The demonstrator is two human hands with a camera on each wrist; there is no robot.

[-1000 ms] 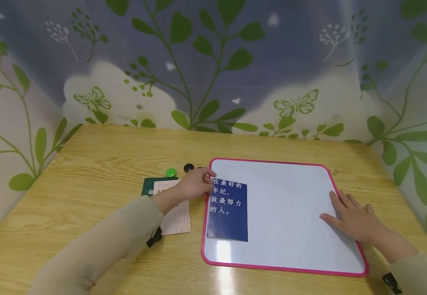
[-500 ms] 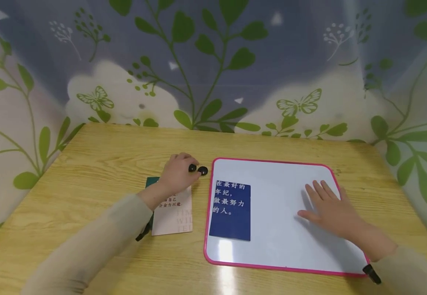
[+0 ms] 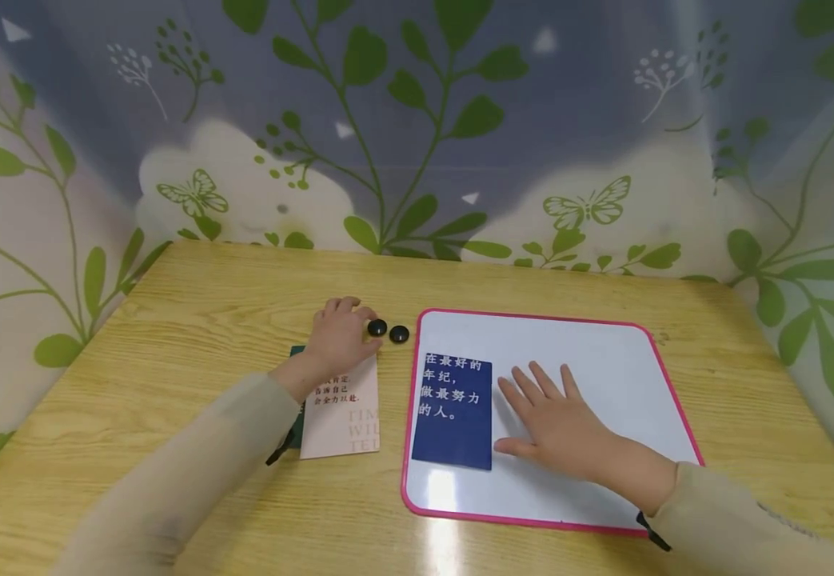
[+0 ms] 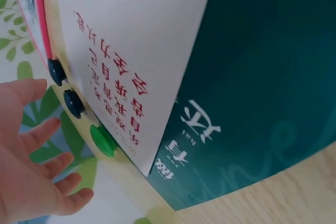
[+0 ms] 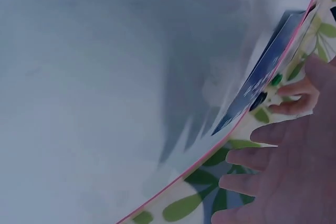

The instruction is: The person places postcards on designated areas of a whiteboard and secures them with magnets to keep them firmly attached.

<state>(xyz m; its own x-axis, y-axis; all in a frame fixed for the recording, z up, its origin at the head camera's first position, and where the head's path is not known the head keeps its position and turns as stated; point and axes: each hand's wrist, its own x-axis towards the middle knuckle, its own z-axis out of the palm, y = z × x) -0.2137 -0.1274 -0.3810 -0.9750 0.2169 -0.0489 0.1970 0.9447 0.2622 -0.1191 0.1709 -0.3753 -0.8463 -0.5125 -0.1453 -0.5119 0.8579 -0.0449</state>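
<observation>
My left hand [image 3: 341, 334] is over the far end of a pale pink card, thumb and index finger parted close to a round black magnet [image 3: 377, 327]. A second black magnet [image 3: 399, 334] lies just right of it. In the left wrist view the fingers are spread and hold nothing; a green magnet [image 4: 102, 140] shows there, hidden under the hand in the head view. My right hand [image 3: 560, 428] is spread palm down over the whiteboard [image 3: 589, 344], fingertips near the right edge of a dark blue card [image 3: 452, 444] with white writing, which lies along the board's left side.
The pale pink card [image 3: 337, 428] with red writing lies partly over a dark green card [image 4: 252, 77], left of the board. A pink rim [image 3: 532, 522] borders the whiteboard. The wooden table [image 3: 244, 272] ends at a leaf-patterned backdrop [image 3: 417, 120].
My left hand has left the blue card's top corner and gone left to the black magnets. The right hand has moved from the board's right edge leftward, close to the blue card.
</observation>
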